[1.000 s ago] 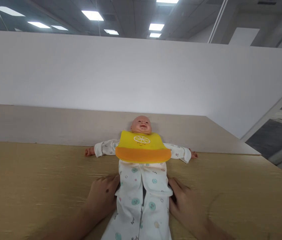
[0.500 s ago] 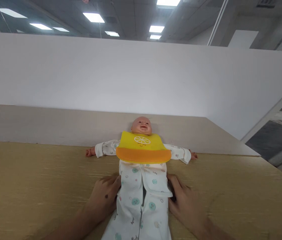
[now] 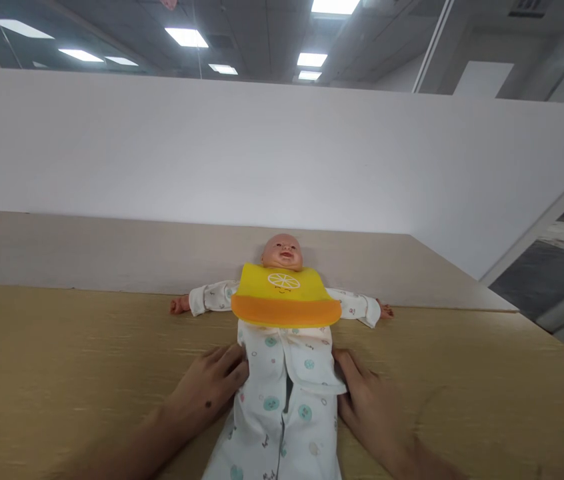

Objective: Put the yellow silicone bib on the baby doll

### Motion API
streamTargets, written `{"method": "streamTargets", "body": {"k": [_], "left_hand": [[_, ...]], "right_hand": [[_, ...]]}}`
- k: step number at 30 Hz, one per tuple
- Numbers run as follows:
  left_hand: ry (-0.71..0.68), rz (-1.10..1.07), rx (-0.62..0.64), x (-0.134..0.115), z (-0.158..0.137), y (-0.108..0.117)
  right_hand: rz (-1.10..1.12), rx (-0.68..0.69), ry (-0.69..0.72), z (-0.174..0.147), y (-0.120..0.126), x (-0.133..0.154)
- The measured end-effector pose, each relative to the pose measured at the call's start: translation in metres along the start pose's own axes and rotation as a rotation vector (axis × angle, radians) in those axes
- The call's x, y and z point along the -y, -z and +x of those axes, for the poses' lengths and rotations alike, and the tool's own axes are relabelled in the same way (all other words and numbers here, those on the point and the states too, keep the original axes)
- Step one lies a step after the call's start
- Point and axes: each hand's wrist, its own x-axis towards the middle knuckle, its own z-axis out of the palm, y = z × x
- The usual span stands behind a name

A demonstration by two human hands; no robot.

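A baby doll (image 3: 283, 252) lies on its back with arms spread, head toward the wall. It wears a white printed outfit with a top (image 3: 262, 353) and trousers (image 3: 307, 440). Over its chest lies a yellow bib (image 3: 285, 283) with a citrus-slice print and an orange pocket. At the waist on the left, my left hand (image 3: 212, 383) has bent fingers closed on the top's side edge. My right hand (image 3: 367, 393) pinches the opposite side of the top, its fingertips partly hidden by the cloth. The top's front parts in the middle below the bib.
The doll rests on a wood-grain table (image 3: 87, 360), its head on a paler strip (image 3: 112, 253) along the back. A white partition (image 3: 282, 153) rises behind, with glass above. Dark floor (image 3: 552, 267) shows past the table's right edge.
My left hand has shifted slightly, its fingers now curled further over the cloth's edge. My right hand stays at the same spot. The doll and bib have hardly moved.
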Motion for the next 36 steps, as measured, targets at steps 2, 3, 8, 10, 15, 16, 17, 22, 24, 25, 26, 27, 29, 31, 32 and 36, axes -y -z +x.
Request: {"method": "streamTargets", "body": {"k": [2, 3, 8, 10, 15, 16, 17, 22, 24, 25, 26, 27, 29, 31, 32, 36], "left_hand": [[0.045, 0.006, -0.039, -0.001, -0.002, -0.004], [0.075, -0.011, -0.041, -0.002, -0.003, -0.005], [0.257, -0.087, 0.023, -0.01, 0.001, -0.004], [0.324, -0.094, 0.057, -0.012, 0.003, -0.002], [0.409, -0.146, 0.158, -0.009, 0.008, 0.004], [0.408, -0.162, 0.175, -0.008, 0.008, 0.005], [0.402, -0.178, 0.191, -0.007, 0.008, 0.005], [0.383, -0.24, 0.219, -0.007, 0.008, 0.006], [0.377, -0.25, 0.215, -0.008, 0.008, 0.005], [0.375, -0.249, 0.217, -0.009, 0.008, 0.005], [0.372, -0.243, 0.222, -0.009, 0.008, 0.005], [0.369, -0.232, 0.228, -0.009, 0.007, 0.005], [0.376, -0.186, 0.246, -0.01, 0.007, 0.005], [0.408, -0.122, 0.275, -0.01, 0.007, 0.008], [0.434, -0.086, 0.295, -0.011, 0.007, 0.01], [0.47, -0.029, 0.378, -0.013, 0.011, 0.017]], "right_hand": [[-0.003, 0.017, -0.003, 0.0, 0.0, 0.001], [-0.012, 0.026, -0.007, 0.0, 0.001, 0.001], [-0.049, 0.016, -0.012, 0.0, 0.001, 0.003], [-0.034, 0.008, -0.005, 0.0, -0.001, 0.001], [0.021, 0.045, -0.034, 0.002, -0.003, -0.005], [0.029, 0.048, -0.041, 0.003, -0.003, -0.006], [0.038, 0.049, -0.041, 0.003, -0.003, -0.007], [0.141, 0.036, -0.003, 0.004, -0.004, -0.01], [0.184, 0.021, 0.008, 0.004, -0.004, -0.011], [0.202, 0.011, 0.014, 0.004, -0.005, -0.012], [0.224, -0.001, 0.023, 0.004, -0.005, -0.012], [0.251, -0.016, 0.034, 0.003, -0.006, -0.012], [0.306, -0.049, 0.051, 0.003, -0.006, -0.011], [0.343, -0.063, 0.047, 0.001, -0.006, -0.009], [0.348, -0.06, 0.035, 0.001, -0.005, -0.008], [0.321, -0.004, -0.022, 0.0, -0.003, -0.004]]}}
